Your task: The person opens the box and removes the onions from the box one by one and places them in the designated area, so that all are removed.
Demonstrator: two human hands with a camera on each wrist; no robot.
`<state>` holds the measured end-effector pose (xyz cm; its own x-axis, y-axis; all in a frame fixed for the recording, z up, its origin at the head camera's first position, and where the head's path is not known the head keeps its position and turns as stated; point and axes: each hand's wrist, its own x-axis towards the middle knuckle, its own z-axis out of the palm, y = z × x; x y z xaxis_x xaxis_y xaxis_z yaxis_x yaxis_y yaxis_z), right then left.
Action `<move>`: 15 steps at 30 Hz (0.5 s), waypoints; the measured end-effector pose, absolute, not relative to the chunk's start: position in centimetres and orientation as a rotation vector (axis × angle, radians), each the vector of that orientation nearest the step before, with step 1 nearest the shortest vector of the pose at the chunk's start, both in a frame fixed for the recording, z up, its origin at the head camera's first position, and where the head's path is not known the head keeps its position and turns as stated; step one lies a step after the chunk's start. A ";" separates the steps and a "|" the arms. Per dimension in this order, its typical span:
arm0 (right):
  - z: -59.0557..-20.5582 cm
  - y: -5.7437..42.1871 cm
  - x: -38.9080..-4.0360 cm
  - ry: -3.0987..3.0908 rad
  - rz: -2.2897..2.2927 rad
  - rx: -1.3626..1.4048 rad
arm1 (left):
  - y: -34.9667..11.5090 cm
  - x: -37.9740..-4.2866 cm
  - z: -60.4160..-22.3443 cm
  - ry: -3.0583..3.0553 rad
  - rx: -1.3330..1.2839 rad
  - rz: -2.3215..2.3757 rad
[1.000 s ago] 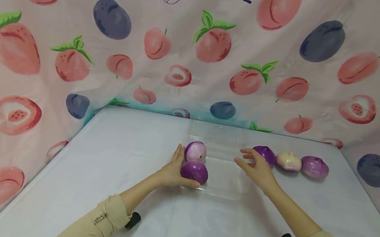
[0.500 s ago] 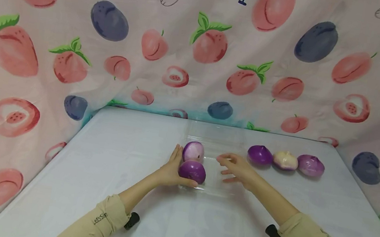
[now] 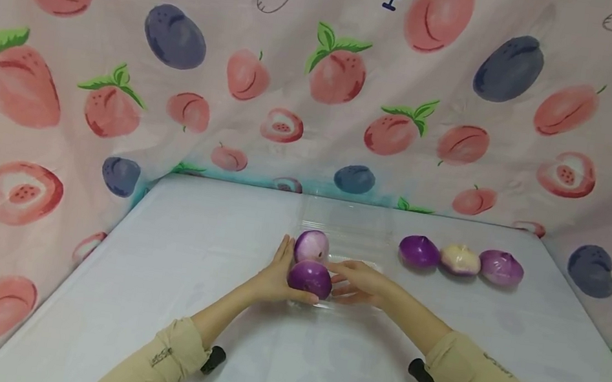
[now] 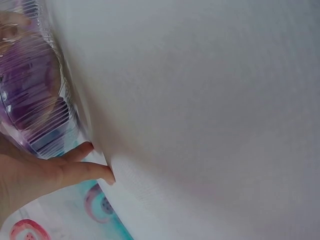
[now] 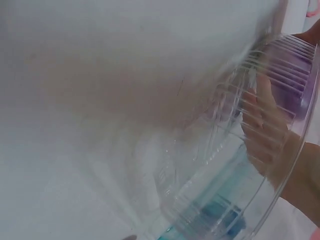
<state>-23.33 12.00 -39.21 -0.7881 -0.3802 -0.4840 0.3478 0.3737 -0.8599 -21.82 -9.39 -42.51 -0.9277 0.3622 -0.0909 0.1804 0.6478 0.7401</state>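
Two purple onions stand one behind the other in the left part of a clear plastic container (image 3: 349,298); the front onion (image 3: 308,279) is deeper purple, the back onion (image 3: 311,246) paler. My left hand (image 3: 272,278) rests against the container's left side, fingers straight and spread, thumb along the front edge. In the left wrist view, the front of this hand (image 4: 60,172) lies beside the ribbed wall. My right hand (image 3: 363,284) reaches into the container, fingers extended at the front onion's right side; whether they touch it is hard to tell. Ribbed plastic covers this hand (image 5: 270,135) in the right wrist view.
Farther right lie three more onions in a row: a dark purple onion (image 3: 419,252), a pale yellowish onion (image 3: 460,260) and a light purple onion (image 3: 501,269). The container's transparent lid (image 3: 349,217) stands open behind it. A fruit-print curtain (image 3: 297,85) borders the white table (image 3: 188,233).
My right hand has moved left and down from beside the row of onions into the container, up to the front onion. My left hand has stayed at the container's left side.
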 end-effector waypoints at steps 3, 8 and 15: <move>-39.5 11.5 -23.2 1.992 -1.443 -0.056 | -9.5 -21.6 -42.5 2.635 0.437 1.152; -39.6 11.0 -23.1 1.992 -1.422 -0.077 | -9.4 -21.6 -42.1 2.634 0.443 1.145; -39.8 10.3 -23.0 1.913 -1.458 -0.123 | -9.3 -21.8 -42.3 2.631 0.472 1.136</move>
